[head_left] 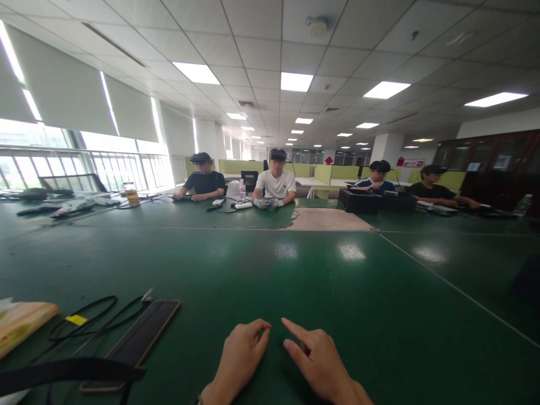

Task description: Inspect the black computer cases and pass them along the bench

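Both my hands are over the near middle of a green table (379,298), side by side with a small gap between them. My left hand (242,354) has its fingers curled, thumb tip close to the index fingertip, and no object shows in it. My right hand (316,357) has its index finger and thumb held apart, pointing toward my left hand, the other fingers bent under; it holds nothing. To the left of my left hand lies a dark phone (137,337), untouched.
A black cable (101,320) with a yellow tag and a coloured packet (25,323) lie at the left. A black strap (71,371) crosses the lower left corner. Several people sit along the far side, near a bottle (242,191) and black boxes (358,201).
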Available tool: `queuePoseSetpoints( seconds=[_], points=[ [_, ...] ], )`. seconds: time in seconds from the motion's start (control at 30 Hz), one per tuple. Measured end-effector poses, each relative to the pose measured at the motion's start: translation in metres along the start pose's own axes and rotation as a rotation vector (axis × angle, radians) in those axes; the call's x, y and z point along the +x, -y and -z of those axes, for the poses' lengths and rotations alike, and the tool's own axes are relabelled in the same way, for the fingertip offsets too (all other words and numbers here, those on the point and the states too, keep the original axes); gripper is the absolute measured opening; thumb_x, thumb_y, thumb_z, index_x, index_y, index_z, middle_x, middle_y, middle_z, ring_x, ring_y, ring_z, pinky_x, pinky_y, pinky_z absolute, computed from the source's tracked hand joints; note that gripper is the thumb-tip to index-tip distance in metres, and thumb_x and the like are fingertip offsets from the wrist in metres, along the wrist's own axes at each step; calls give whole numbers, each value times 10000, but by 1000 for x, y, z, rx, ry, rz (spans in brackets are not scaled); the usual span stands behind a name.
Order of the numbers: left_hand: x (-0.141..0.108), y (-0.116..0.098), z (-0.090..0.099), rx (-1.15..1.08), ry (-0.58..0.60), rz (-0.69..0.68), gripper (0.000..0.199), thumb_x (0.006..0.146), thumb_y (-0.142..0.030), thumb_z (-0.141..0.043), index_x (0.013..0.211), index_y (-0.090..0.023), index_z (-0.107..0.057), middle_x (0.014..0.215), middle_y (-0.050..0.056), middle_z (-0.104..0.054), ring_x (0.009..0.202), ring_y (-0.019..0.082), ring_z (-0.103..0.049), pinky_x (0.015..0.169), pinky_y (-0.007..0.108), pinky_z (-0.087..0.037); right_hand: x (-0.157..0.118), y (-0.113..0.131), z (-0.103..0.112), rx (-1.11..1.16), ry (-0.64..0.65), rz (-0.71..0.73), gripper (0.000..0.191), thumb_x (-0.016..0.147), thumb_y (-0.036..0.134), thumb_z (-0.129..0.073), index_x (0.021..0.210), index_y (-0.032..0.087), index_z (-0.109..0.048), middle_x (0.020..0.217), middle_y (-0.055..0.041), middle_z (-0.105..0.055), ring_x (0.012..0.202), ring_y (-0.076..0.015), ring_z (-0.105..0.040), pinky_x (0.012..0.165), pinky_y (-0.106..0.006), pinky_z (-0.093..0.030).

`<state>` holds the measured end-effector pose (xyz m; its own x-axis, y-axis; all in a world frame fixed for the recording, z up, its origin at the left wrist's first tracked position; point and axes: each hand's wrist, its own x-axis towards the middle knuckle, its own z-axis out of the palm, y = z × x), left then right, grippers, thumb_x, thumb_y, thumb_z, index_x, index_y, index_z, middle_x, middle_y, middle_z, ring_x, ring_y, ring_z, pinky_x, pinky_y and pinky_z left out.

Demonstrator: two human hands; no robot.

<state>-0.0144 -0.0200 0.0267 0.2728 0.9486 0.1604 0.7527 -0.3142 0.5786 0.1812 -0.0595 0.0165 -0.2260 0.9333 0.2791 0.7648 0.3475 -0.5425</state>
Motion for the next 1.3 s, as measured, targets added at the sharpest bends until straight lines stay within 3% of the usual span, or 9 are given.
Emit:
queuePoseSetpoints(
  seconds=[0.27, 0.47, 0.6, 0.8, 0.93, 1.3],
  points=[
    [-4, -6, -3, 131, 28, -29, 307, 909, -333, -416, 778, -234, -675, 663, -3, -628, 659, 152, -555, 599, 244, -314, -1, 3, 2, 33, 57, -25, 461, 900, 525, -448, 1298, 328, -573, 895, -10, -754, 732, -190, -669, 682, -290, -450],
    [-2, -1, -7, 161, 21, -38, 262, 886, -357, -467, 808, -257, -697, 672, -8, -643, 680, 152, -565, 619, 250, -318, 0, 1, -3, -11, 132, -35, 511, 901, 565, -404, 1324, 317, -550, 1039, -38, -738, 830, -247, -668, 771, -368, -480],
    [-3, -1, -7, 172, 30, -39, 237, 868, -374, -498, 829, -264, -705, 695, -6, -653, 705, 157, -577, 632, 253, -329, -1, 1, -2, 6, 140, -25, 474, 893, 544, -434, 1287, 329, -585, 1099, -23, -723, 865, -248, -672, 801, -363, -481],
    [-3, 0, -7, 186, 30, -66, 210, 851, -354, -541, 994, -314, -689, 723, -17, -669, 732, 178, -596, 651, 264, -344, 0, 4, 0, 31, 146, 2, 397, 886, 496, -484, 1234, 359, -619, 1041, 6, -742, 853, -212, -680, 783, -290, -472],
    [-4, 0, -9, 163, 50, -124, 212, 867, -307, -510, 955, -320, -702, 771, -23, -693, 766, 172, -610, 713, 267, -367, 1, 6, 1, 14, 161, 24, 349, 886, 451, -488, 1188, 364, -639, 1049, 25, -738, 852, -206, -682, 776, -280, -458],
    [-6, -2, -10, 169, 71, -106, 216, 829, -247, -493, 903, -286, -692, 762, -14, -679, 754, 173, -591, 699, 280, -350, 0, 11, 3, 53, 183, 69, 286, 896, 420, -484, 1106, 347, -663, 948, 43, -752, 798, -176, -690, 700, -245, -430]
  ],
)
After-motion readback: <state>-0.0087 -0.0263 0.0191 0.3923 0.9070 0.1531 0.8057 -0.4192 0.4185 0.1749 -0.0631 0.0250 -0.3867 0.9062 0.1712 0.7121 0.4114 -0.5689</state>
